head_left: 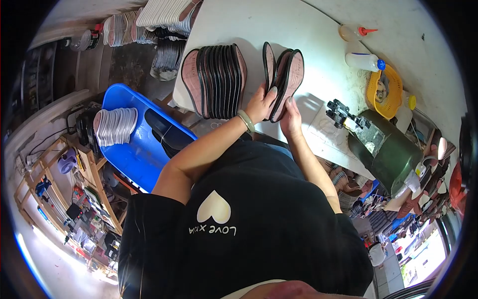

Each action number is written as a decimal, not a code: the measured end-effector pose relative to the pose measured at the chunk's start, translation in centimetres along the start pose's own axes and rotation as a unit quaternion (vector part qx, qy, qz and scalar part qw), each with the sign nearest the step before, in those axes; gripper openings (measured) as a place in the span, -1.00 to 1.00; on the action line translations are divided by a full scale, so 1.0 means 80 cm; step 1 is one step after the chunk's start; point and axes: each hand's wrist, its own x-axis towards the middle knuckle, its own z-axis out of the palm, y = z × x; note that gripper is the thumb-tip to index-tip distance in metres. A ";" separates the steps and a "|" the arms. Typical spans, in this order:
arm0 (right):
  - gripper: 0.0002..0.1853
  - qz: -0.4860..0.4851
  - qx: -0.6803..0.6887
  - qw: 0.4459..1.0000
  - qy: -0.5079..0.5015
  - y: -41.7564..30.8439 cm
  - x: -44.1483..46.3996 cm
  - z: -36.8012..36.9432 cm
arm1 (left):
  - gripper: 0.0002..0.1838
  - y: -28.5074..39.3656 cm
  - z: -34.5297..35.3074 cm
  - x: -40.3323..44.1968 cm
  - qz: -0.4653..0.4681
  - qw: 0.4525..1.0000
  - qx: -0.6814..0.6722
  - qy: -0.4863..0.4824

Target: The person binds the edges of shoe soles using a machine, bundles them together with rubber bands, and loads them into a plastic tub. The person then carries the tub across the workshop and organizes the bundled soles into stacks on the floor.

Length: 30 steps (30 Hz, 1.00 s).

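Several pink insoles with black edging point(295, 74) stand on their sides on the white table point(323, 30), held between my two hands. My left hand point(259, 105) has its fingers round the lower left part of these insoles, its thumb across their near end. At their lower right side, my right hand point(291, 118) presses with the thumb raised along the outermost insole. The leftmost insole of this small group leans slightly apart from the others at the top. Left of my hands, a row of similar insoles point(216, 82) stands packed together on the table.
A blue plastic tub point(144, 167) with pale insoles point(117, 127) is at the left. On the right are a sewing machine point(378, 139), a yellow basket point(398, 94), a white bottle with a blue cap point(362, 61) and a red-tipped bottle point(351, 33). More insoles point(167, 12) lie stacked at the upper left.
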 end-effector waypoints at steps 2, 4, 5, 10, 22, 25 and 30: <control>-0.43 0.025 0.026 0.998 -0.053 -0.004 -0.001 -0.003 | -0.49 0.010 -0.003 -0.009 -0.005 0.999 0.044 -0.020; -0.44 0.032 0.035 0.998 -0.036 -0.006 -0.010 0.003 | -0.49 0.030 0.001 -0.020 0.007 0.999 0.030 -0.010; -0.44 -0.003 -0.001 1.000 -0.028 -0.008 -0.016 0.005 | -0.51 0.024 0.001 -0.022 0.042 0.997 0.059 0.010; -0.34 -0.083 -0.133 0.986 0.061 -0.012 -0.013 -0.028 | -0.67 -0.003 -0.001 -0.038 -0.059 0.990 -0.111 -0.063; -0.27 -0.177 -0.246 0.953 0.014 0.001 -0.004 -0.003 | -0.59 -0.011 0.003 -0.020 -0.112 0.960 0.254 0.047; -0.16 -0.226 -0.312 0.923 0.002 0.021 0.005 0.027 | -0.55 -0.023 0.003 -0.011 0.019 0.943 0.318 0.096; -0.07 -0.173 -0.322 0.930 -0.049 0.031 0.019 0.076 | -0.55 0.060 -0.083 -0.051 0.250 0.852 0.433 0.157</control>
